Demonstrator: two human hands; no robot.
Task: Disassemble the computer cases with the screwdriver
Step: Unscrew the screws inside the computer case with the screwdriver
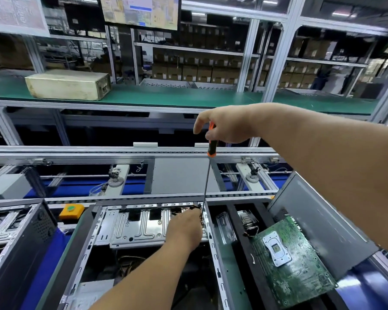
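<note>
A person's two bare forearms reach forward over a factory workbench. The right hand (pixel 227 125), raised high, grips the orange-and-black handle of a long, thin-shafted screwdriver (pixel 207 173), fingers curled around it. The steel shaft runs almost straight down, its tip meeting the far right corner of an open silver-and-black metal computer case (pixel 130 227) lying in the centre foreground. The left hand (pixel 185 229) reaches inside that case near the tip, fingers bent at the corner; whether it grasps anything there cannot be told. Right of the case, a green circuit board with a silver processor socket (pixel 289 260) lies tilted against a grey metal side panel (pixel 318 220). A second black perforated computer case (pixel 20 238) stands at the left. A yellow box with a green button (pixel 71 211) sits behind. A beige rectangular box (pixel 68 85) rests on the green-topped shelf (pixel 177 97) beyond.
</note>
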